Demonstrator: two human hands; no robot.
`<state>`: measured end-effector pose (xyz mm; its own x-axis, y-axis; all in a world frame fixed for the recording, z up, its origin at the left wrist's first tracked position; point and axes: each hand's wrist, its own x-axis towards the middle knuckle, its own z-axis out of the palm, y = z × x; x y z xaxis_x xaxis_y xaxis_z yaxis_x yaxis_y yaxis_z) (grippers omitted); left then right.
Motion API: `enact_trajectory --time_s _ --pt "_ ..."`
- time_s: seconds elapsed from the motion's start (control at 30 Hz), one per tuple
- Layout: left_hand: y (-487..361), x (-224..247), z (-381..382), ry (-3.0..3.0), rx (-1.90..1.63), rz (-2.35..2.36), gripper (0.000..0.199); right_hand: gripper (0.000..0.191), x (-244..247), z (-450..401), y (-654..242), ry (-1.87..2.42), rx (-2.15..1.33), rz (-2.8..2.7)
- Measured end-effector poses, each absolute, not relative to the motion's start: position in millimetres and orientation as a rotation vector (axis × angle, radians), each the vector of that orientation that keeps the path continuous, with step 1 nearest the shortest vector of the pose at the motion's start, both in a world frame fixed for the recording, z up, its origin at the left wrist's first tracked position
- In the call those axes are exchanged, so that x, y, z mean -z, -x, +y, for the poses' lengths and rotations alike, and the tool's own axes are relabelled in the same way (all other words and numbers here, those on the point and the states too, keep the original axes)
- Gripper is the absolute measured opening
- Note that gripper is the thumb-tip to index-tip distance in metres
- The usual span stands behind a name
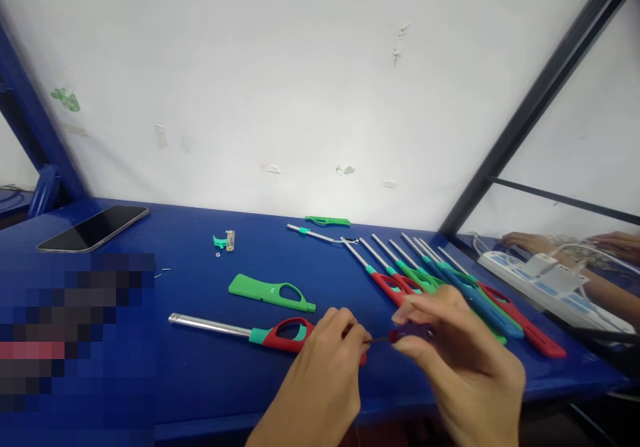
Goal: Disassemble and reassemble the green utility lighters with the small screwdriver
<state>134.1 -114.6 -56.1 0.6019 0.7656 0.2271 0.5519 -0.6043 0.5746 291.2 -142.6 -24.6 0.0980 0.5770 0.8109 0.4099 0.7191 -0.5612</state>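
My left hand (325, 367) is closed over the handle of a red lighter (283, 336), whose silver tube points left above the blue table. My right hand (465, 360) pinches the dark purple handle of a small screwdriver (413, 332). Its thin shaft reaches left to the end of the red handle, by my left fingertips; the tip is hidden. Behind my left hand lies a green handle shell (260, 291). Farther back are a loose metal tube (315, 234) and another green shell (330, 221).
Several long lighters with red, green and blue handles (500, 307) lie in a row at the right. A phone (95, 228) is at the back left, near a small teal part (219, 241) and a clear piece (231, 240). A white power strip (555, 290) lies far right.
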Motion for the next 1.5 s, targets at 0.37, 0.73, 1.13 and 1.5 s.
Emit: enact_trajectory --time_s 0.37,0.73,1.13,1.5 --pt "-136 66 -117 -2.346 -0.865 1.086 0.031 0.014 19 -141 -312 0.913 0.256 -1.210" --pt "-139 65 -115 -2.539 -1.181 0.962 0.024 0.017 78 -93 -325 1.390 -0.121 -1.733" --pt "4 100 -113 -2.834 -1.148 1.806 0.059 0.045 54 -128 -262 1.370 -0.235 -2.178" --pt "5 97 -116 -2.777 -1.249 1.699 0.028 0.052 55 -135 -241 1.434 -0.043 -2.357"
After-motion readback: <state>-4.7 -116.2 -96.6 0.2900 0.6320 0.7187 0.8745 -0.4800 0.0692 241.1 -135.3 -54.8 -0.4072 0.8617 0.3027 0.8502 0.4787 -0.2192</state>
